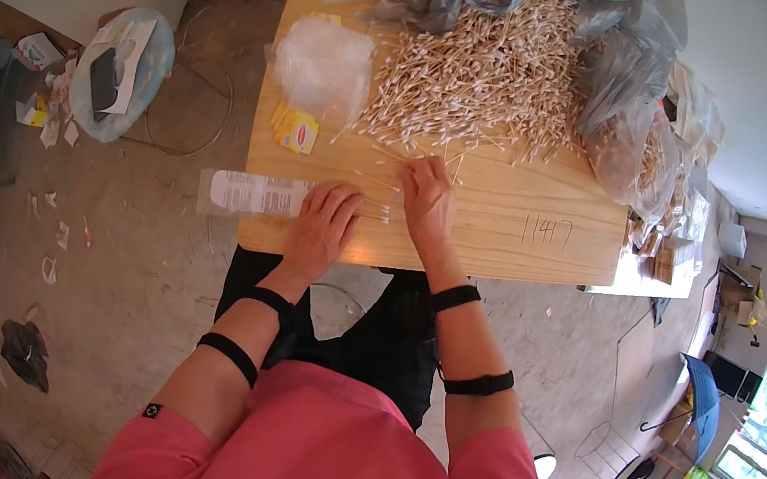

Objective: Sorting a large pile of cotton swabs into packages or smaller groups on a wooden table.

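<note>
My left hand point(326, 218) is curled over a small bunch of cotton swabs point(376, 211), whose white tips stick out on its right side. Under and left of that hand lies a clear plastic bag with a white printed label point(254, 194). My right hand point(428, 196) has its fingertips pinched together at the table, near a few loose swabs. One swab point(459, 167) shows beside its fingers. Beyond both hands spreads a large heap of cotton swabs point(489, 64).
A stack of clear plastic bags point(323, 67) sits left of the heap, with yellow cards point(296, 130) in front. Grey plastic bags point(626, 62) border the heap. The wooden table point(503, 250) ends close to my body. A blue-rimmed stool point(152, 79) stands at the left.
</note>
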Action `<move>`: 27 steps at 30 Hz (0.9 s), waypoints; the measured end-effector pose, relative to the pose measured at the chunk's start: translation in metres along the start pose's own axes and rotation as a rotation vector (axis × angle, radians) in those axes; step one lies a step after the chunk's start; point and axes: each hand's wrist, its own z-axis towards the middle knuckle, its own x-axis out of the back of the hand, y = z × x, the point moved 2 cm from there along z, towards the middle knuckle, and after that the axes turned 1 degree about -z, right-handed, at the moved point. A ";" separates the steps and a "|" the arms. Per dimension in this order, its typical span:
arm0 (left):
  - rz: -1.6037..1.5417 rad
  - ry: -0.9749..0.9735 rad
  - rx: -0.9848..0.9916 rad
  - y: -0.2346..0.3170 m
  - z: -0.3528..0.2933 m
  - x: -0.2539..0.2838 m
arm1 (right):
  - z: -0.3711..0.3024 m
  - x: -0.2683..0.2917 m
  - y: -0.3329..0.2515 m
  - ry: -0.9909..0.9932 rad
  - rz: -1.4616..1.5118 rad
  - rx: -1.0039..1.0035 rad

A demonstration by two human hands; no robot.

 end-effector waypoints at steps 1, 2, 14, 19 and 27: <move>-0.001 0.004 -0.006 -0.001 0.001 0.000 | 0.007 0.001 0.002 0.056 -0.052 0.016; -0.003 0.008 -0.013 -0.001 0.002 0.000 | 0.011 0.002 0.004 0.112 -0.104 0.032; -0.042 -0.015 -0.008 -0.002 0.001 -0.001 | -0.008 -0.002 -0.007 -0.021 0.014 0.027; -0.052 -0.015 -0.004 -0.001 0.000 -0.001 | -0.012 -0.002 -0.009 -0.056 0.049 0.017; 0.104 -0.074 -0.021 0.000 0.002 -0.001 | -0.015 -0.003 -0.007 -0.055 0.030 0.078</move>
